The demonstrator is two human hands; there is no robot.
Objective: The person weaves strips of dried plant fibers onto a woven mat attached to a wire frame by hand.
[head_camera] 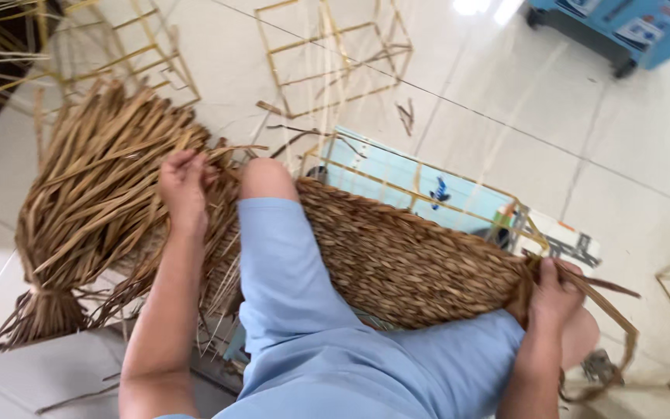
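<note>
Blue-clad knee under woven basket [405,260]; right hand [554,293] clamped on strands, left hand [184,186] pinching dry reeds [94,194].

Bright daylight, floor glare (top), motion blur

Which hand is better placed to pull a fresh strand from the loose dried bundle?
Probably the left hand: it already rests among the loose dried strands. The right hand grips the woven basket edge, far from them.
</note>
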